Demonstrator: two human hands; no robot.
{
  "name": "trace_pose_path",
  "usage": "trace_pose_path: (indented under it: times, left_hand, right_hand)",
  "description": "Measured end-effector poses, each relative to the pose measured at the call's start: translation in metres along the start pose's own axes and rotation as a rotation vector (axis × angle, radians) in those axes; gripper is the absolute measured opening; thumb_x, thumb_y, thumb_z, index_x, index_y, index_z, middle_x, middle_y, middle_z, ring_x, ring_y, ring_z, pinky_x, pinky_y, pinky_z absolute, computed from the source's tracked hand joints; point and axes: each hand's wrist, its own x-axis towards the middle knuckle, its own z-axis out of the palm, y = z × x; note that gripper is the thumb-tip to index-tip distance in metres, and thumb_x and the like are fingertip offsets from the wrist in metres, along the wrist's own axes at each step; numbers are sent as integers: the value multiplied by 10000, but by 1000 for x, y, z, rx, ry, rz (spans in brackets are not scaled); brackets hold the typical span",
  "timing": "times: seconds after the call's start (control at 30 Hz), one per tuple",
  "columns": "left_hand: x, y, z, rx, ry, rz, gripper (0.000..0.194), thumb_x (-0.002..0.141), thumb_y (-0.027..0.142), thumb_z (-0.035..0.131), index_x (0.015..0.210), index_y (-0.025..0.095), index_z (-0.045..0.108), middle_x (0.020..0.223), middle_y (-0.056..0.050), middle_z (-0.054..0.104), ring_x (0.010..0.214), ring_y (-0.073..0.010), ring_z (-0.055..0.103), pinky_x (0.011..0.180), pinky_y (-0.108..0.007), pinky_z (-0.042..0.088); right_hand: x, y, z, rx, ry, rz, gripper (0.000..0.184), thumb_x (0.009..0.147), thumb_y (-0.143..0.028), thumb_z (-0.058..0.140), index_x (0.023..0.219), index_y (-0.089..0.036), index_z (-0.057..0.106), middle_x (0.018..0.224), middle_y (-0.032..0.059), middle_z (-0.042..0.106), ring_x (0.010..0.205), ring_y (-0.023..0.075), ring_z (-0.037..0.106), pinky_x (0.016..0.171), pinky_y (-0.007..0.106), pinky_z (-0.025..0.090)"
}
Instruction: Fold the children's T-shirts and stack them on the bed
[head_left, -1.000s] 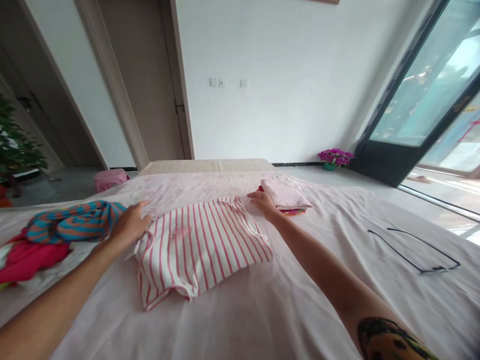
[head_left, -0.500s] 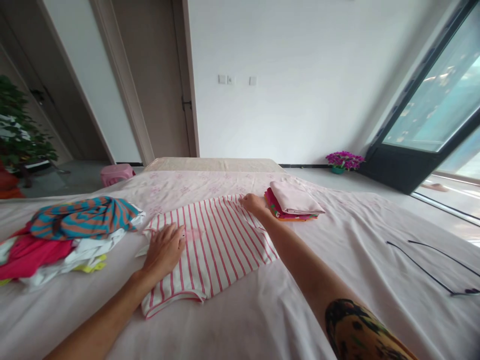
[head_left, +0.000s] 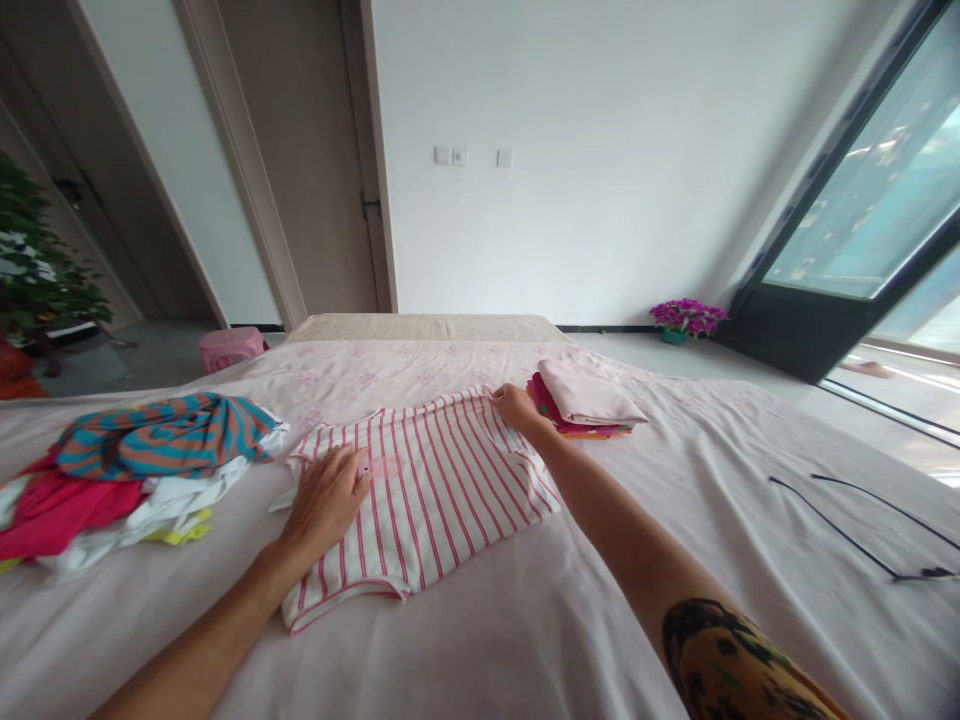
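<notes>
A white shirt with red stripes (head_left: pixel 442 490) lies spread out on the bed sheet (head_left: pixel 525 640), its neckline towards me. Flat on the left part of the shirt rests my left hand (head_left: pixel 330 495), fingers stretched out. My right hand (head_left: pixel 516 408) pinches the shirt's far right corner, its fingers closed on the cloth. Just right of that hand sits a stack of folded clothes (head_left: pixel 592 393), pale pink on top with darker red and orange below.
A loose heap of clothes (head_left: pixel 165 440) lies on the left side of the bed. Glasses (head_left: pixel 862 535) rest at the right. Beyond the bed stand a pink stool (head_left: pixel 232 347), purple flowers in a pot (head_left: pixel 686 318) and a leafy plant (head_left: pixel 41 260).
My right hand has moved slightly to the right, drawing the shirt's far right corner along and pulling the cloth tauter. My left hand stays in place on the shirt.
</notes>
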Motion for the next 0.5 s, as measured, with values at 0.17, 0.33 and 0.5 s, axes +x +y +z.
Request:
trace_pose_path:
  times: [0.17,0.33,0.5]
  left_hand:
    - [-19,2,-32,-221,8,76,336,963,432,398,1107,215,610,1143,-80,641,1114,-232,583,1003,-365,431]
    - [-70,2,-72,-263,-217,124,238,882,484,543,983,280,612,987,-10,654,898,-191,630,793,-293,490]
    - [-106,-2,-83,-164,-249,151,280,765,308,650,1044,308,632,1082,-18,653,1045,-231,610,885,-321,481]
  right_hand:
    - [-57,22,-28,-58,27,-3,271,898,-363,512,857,-176,704,875,92,706,824,212,641,670,269,398]
    - [-115,58,-41,97,-249,-57,392,850,-534,573,738,-170,669,658,17,626,592,134,550,530,230,340]
    - [-143,67,-31,278,-265,-69,314,762,-384,688,999,-178,703,733,3,648,640,131,558,541,217,360]
